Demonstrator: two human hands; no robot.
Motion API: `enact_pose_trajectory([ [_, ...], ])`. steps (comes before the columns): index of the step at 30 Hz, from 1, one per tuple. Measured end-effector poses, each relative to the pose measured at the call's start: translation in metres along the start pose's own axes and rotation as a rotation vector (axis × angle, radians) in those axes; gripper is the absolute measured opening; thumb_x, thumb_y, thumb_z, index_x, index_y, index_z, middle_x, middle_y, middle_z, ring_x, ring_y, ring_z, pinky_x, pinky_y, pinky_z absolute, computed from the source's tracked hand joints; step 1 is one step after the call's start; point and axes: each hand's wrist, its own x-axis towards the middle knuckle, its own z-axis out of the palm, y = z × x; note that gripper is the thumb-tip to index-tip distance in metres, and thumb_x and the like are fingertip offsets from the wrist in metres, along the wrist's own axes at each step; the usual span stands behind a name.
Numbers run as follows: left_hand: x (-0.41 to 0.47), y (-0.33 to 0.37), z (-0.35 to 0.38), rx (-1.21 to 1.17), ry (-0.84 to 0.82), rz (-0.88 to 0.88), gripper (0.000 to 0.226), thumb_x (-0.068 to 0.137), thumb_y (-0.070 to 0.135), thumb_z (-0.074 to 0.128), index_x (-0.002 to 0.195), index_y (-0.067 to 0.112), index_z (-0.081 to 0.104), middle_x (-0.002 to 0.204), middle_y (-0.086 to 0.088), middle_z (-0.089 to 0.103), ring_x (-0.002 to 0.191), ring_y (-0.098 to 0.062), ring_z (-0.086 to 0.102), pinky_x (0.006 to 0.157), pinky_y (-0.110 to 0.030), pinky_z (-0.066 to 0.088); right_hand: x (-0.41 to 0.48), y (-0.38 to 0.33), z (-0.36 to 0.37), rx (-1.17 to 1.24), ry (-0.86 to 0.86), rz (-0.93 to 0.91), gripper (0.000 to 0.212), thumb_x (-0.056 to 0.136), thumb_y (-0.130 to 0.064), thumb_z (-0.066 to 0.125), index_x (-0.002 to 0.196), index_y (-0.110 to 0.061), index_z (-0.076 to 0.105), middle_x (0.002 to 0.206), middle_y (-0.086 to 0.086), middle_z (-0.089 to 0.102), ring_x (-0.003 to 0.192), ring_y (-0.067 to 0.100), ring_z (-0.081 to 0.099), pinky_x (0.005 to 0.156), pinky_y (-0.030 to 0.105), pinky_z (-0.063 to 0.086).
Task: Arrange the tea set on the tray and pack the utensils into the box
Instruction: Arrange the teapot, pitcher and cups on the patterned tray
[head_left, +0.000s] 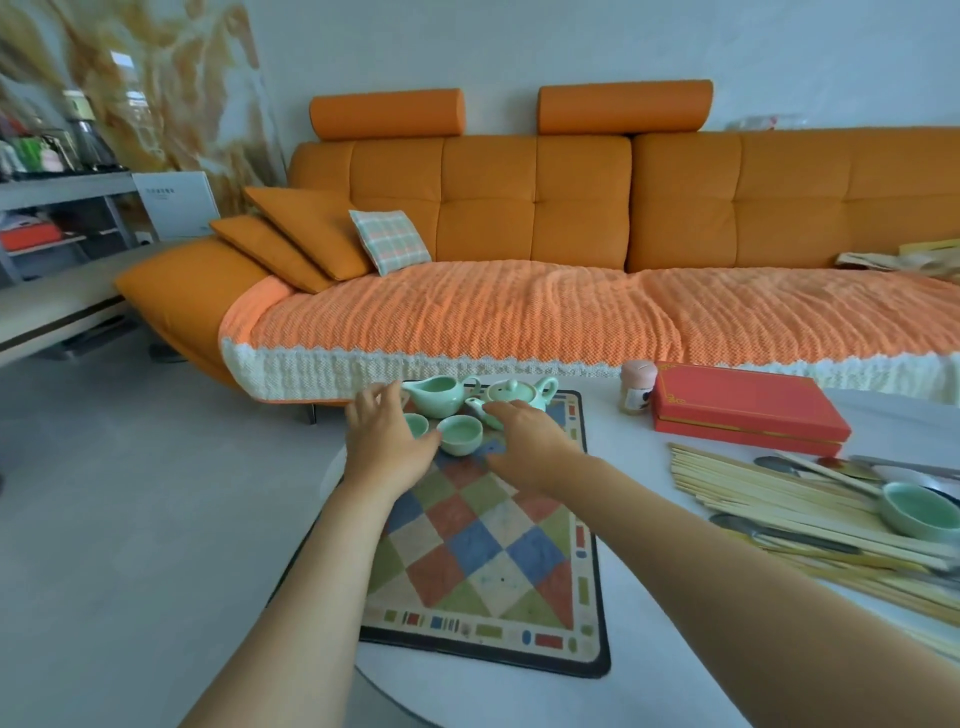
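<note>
A checkered tray (498, 561) lies on the white table. At its far end stand a pale green pitcher (441, 397) and a teapot (519, 395). Three green cups sit in front of them: one (417, 425) partly under my left hand, a middle one (460, 435), and one (483, 411) half covered by my right fingertips. My left hand (387, 436) hovers with fingers spread, thumb beside the middle cup. My right hand (524, 441) is spread flat, thumb wide apart. Another green cup (917, 512) rests on the chopsticks (779, 493) at the right. The red box (748, 410) is closed.
Metal spoons (779, 532) lie among the chopsticks near the table's right edge. A small pink-lidded jar (638, 387) stands left of the red box. An orange sofa (571, 218) with a knitted cover runs behind the table. Grey floor lies to the left.
</note>
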Motion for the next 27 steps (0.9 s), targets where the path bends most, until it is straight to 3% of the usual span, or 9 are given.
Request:
enact_pose_trajectory([
  [4,-0.016,0.063,0.006,-0.091,0.051,0.225,0.047,0.086,0.030,0.067,0.128,0.022,0.049,0.125,-0.001,0.044,0.121,-0.023,0.036,0.103,-0.037,0.035,-0.035,0.027,-0.040,0.053,0.062,0.079,0.057,0.092,-0.024,0.056,0.147,-0.020,0.042,0.136,0.005,0.056,0.113,0.025,0.059,0.090,0.037,0.051],
  [9,-0.049,0.155,0.046,-0.285,-0.182,0.297,0.033,0.088,0.029,0.063,0.119,0.026,0.053,0.107,0.009,0.055,0.100,-0.015,0.054,0.087,-0.035,0.046,-0.092,0.090,-0.094,0.022,0.157,0.190,0.042,0.092,-0.024,0.057,0.134,-0.021,0.056,0.116,0.001,0.069,0.105,0.024,0.063,0.089,0.037,0.052],
  [13,-0.080,0.219,0.092,-0.273,-0.391,0.406,0.034,0.090,0.032,0.064,0.122,0.027,0.052,0.109,0.010,0.056,0.094,-0.012,0.056,0.073,-0.028,0.043,-0.141,0.151,-0.125,-0.025,0.194,0.346,0.033,0.091,-0.026,0.055,0.123,-0.024,0.065,0.109,0.000,0.070,0.089,0.020,0.065,0.081,0.038,0.057],
  [17,-0.112,0.276,0.136,-0.281,-0.513,0.506,0.041,0.093,0.030,0.061,0.132,0.025,0.050,0.122,0.007,0.054,0.112,-0.017,0.054,0.091,-0.033,0.046,-0.190,0.206,-0.151,-0.036,0.195,0.448,0.029,0.090,-0.024,0.057,0.117,-0.028,0.066,0.109,-0.004,0.069,0.089,0.017,0.062,0.080,0.034,0.054],
  [21,-0.134,0.316,0.171,-0.213,-0.612,0.614,0.050,0.099,0.033,0.053,0.146,0.024,0.039,0.149,0.002,0.040,0.138,-0.020,0.036,0.110,-0.039,0.034,-0.236,0.242,-0.171,-0.013,0.174,0.447,0.030,0.087,-0.030,0.063,0.117,-0.031,0.067,0.111,-0.012,0.066,0.091,0.007,0.058,0.080,0.023,0.046],
  [24,-0.144,0.347,0.193,-0.066,-0.620,0.700,0.053,0.099,0.034,0.049,0.149,0.025,0.034,0.154,0.002,0.031,0.142,-0.026,0.026,0.110,-0.042,0.028,-0.269,0.259,-0.184,-0.006,0.181,0.429,0.029,0.081,-0.040,0.070,0.109,-0.033,0.070,0.102,-0.014,0.066,0.086,0.004,0.061,0.077,0.021,0.047],
  [27,-0.150,0.365,0.208,0.050,-0.658,0.695,0.058,0.096,0.037,0.050,0.150,0.030,0.029,0.155,-0.001,0.029,0.140,-0.030,0.024,0.108,-0.045,0.029,-0.292,0.268,-0.191,0.033,0.079,0.438,0.042,0.071,-0.053,0.076,0.110,-0.037,0.068,0.098,-0.018,0.063,0.090,0.005,0.061,0.080,0.023,0.048],
])
